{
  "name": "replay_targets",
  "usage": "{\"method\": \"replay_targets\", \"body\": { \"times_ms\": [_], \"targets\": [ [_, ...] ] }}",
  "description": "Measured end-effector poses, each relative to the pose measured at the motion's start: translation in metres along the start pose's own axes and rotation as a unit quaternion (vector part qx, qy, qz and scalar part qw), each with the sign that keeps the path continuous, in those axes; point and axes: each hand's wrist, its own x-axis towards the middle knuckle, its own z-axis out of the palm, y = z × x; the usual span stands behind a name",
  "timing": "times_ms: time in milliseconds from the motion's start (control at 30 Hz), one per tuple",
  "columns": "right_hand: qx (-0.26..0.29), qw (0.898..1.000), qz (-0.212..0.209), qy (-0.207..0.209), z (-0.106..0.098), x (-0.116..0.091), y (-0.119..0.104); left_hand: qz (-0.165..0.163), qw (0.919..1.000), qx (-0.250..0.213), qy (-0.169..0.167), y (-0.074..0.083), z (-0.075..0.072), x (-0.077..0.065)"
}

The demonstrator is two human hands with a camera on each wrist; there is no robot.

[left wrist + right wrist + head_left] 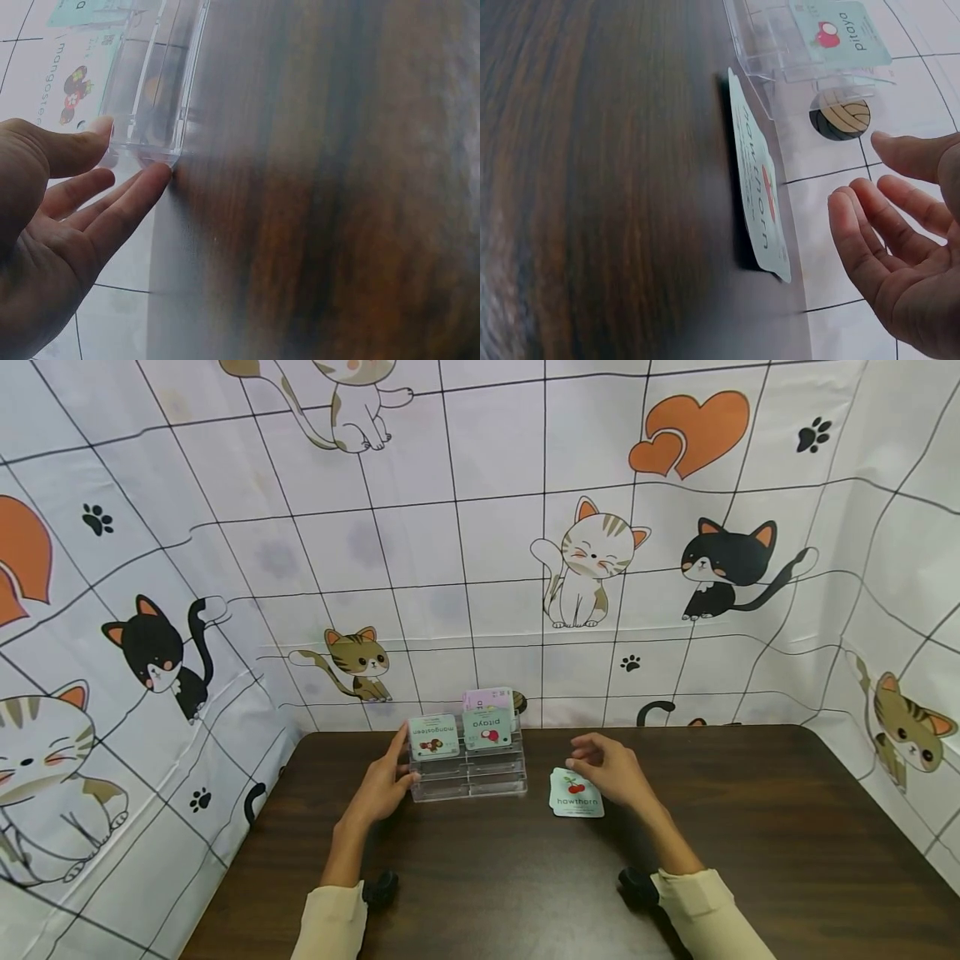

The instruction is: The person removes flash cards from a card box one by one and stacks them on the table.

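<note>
glossy clear plastic rack (441,770), smooth paper cards (576,795), wood-grained table (495,877) with soft sheen, creased cloth backdrop (495,547).

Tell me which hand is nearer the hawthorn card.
Right. The right hand hovers just above the hawthorn card; the left hand is farther off, at the clear holder's left end.

The head view faces forward and down from above, covering table (480,877) and wall (495,552). Both wrist views sit close, turned sideways, sharing the rack (495,787).
</note>
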Motion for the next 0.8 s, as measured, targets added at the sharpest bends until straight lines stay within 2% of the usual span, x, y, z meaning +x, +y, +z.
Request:
{"method": "replay_targets", "body": {
  "times_ms": [267,800],
  "targets": [
    [0.003,1.0,0.008,-0.005,0.004,0.003,-0.003,0.0,1.0,0.002,0.002,-0.002,0.001,0.002],
    [0.027,0.999,-0.015,-0.008,0.014,0.009,-0.011,-0.002,1.0,-0.001,0.007,0.0,0.0,0.0]
  ]
}}
